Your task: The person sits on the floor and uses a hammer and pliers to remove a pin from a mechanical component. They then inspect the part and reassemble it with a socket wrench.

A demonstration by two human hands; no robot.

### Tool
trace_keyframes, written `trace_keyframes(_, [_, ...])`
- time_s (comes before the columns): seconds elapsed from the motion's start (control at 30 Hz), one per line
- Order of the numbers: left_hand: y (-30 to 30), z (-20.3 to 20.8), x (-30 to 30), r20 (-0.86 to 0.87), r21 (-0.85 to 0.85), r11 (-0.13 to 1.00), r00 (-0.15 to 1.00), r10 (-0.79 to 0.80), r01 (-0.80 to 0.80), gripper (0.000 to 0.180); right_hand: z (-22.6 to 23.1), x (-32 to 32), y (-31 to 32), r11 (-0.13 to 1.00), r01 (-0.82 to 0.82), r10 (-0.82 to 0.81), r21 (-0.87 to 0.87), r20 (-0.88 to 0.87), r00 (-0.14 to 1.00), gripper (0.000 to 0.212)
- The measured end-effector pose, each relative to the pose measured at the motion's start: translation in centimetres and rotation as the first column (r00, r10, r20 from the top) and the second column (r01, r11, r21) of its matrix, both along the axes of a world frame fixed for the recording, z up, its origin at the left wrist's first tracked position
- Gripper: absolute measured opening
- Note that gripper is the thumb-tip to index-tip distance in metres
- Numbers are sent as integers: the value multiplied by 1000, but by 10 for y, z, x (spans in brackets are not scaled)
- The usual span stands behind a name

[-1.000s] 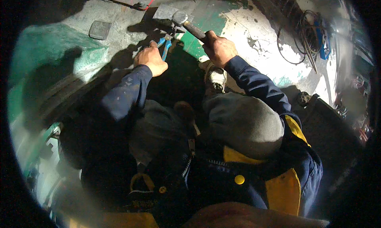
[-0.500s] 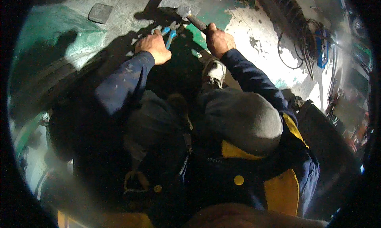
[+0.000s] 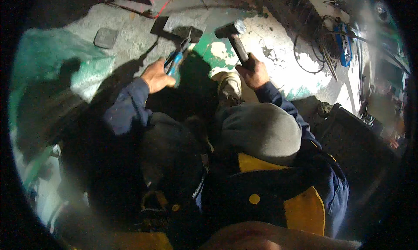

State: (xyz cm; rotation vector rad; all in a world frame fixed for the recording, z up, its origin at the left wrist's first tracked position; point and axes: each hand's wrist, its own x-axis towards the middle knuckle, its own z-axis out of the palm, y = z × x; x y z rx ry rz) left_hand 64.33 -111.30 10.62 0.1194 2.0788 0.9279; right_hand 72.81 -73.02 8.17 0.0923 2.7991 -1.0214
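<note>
My left hand (image 3: 156, 77) is closed around the blue handles of a pair of pliers (image 3: 175, 62). The pliers' jaws point away from me toward a flat grey metal block (image 3: 185, 23) on the floor; whether they grip anything is too small to tell. In my right hand (image 3: 256, 74) is a hammer (image 3: 237, 46), held by its dark handle. Its heavy metal head is up and away from me, to the right of the block and apart from it.
A dark rectangular pad (image 3: 106, 38) lies on the worn green-and-grey floor at the far left. Beyond the block is a red tubular frame (image 3: 153, 8). Coiled cable (image 3: 327, 47) and a blue box (image 3: 344, 45) are at right. My shoe (image 3: 230, 85) stands between my hands.
The hammer head has moved from beside the metal block to the right and nearer me. My left hand has drawn back slightly left, and the pliers now point more directly away from me.
</note>
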Motion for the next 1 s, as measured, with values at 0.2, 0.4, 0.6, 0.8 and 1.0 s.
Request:
trace_keyframes(0.2, [-12, 47, -12, 350, 462, 848, 932, 94, -259, 62, -51, 79, 89, 986, 98, -33, -135, 415, 909, 32])
trace_keyframes(0.4, [8, 97, -17, 458, 587, 754, 889, -7, -296, 80, -55, 154, 107, 962, 252, -139, -110, 596, 791, 33])
trace_keyframes(0.6, [22, 137, -17, 427, 627, 748, 899, -94, -220, 80, -48, 178, 95, 952, 294, -180, -84, 626, 759, 34])
trace_keyframes(0.8, [24, 163, -9, 469, 642, 732, 872, -140, -228, 81, -46, 189, 89, 939, 333, -216, -79, 617, 757, 36])
trace_keyframes(1.0, [22, 174, 1, 453, 694, 683, 876, -167, -229, 80, -47, 199, 93, 927, 367, -255, -70, 601, 758, 38])
